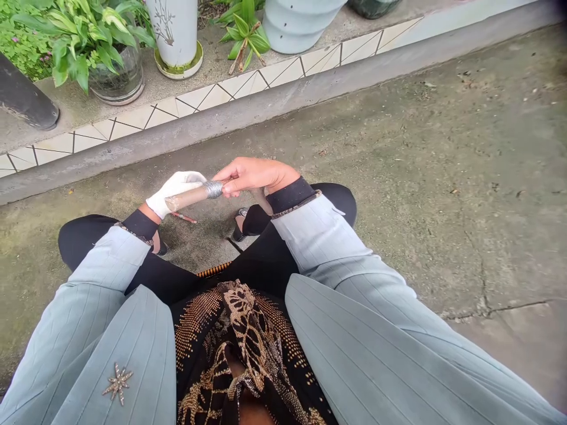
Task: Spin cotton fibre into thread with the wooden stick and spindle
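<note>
My left hand [175, 188], in a white glove, is closed around a smooth wooden handle [188, 198], which lies across it at a slight slant. Silvery wire [213, 189] is wound in several tight turns around the handle's right end. My right hand [256, 175] is bare, its thumb and fingers pinched at that wound end. What sits beyond the wire is hidden behind these fingers. Below my right wrist a greyish-brown piece [262, 199] shows in part; whether it joins the handle I cannot tell. Under the left hand is a thin reddish strip [183, 218].
My knees spread to either side above the concrete ground [420, 177]. Ahead runs a low tiled ledge [283, 74] carrying a leafy plant in a clear pot [117, 79], a white pot [177, 35] on a saucer and a pale ribbed pot [296, 23]. A dark post [26, 97] stands left.
</note>
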A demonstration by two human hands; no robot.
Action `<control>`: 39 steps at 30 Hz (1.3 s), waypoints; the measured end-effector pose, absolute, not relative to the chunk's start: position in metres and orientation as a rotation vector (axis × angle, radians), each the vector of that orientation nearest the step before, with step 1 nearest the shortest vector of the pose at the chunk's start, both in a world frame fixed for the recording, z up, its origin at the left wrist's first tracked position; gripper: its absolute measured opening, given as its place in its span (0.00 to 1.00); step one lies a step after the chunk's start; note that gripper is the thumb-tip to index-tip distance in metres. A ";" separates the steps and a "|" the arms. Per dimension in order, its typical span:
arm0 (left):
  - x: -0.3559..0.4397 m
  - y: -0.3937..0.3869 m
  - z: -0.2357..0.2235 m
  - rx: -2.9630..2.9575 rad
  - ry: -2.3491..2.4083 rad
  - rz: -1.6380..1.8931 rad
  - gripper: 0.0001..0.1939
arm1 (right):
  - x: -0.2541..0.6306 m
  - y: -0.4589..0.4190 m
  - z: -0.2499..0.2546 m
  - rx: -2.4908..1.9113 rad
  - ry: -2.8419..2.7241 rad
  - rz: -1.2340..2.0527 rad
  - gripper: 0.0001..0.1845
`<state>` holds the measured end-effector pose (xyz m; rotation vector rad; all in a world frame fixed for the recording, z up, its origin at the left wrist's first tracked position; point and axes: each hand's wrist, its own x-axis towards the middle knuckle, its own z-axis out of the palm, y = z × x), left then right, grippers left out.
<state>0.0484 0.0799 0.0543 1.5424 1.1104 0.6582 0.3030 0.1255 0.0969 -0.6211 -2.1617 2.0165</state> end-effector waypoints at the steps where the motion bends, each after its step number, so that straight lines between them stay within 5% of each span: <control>1: 0.051 0.079 0.052 1.442 1.097 0.716 0.19 | 0.303 0.126 0.094 -0.557 -2.098 2.005 0.27; 8: 0.049 0.068 0.052 1.110 0.893 0.842 0.27 | 0.303 0.132 0.086 -0.544 -1.750 1.904 0.28; 31: 0.056 0.051 0.046 1.435 1.050 0.831 0.16 | 0.297 0.131 0.072 -0.630 -1.255 2.193 0.24; 39: 0.069 0.059 0.064 1.004 0.765 0.921 0.26 | 0.295 0.127 0.068 -0.359 -1.171 2.373 0.21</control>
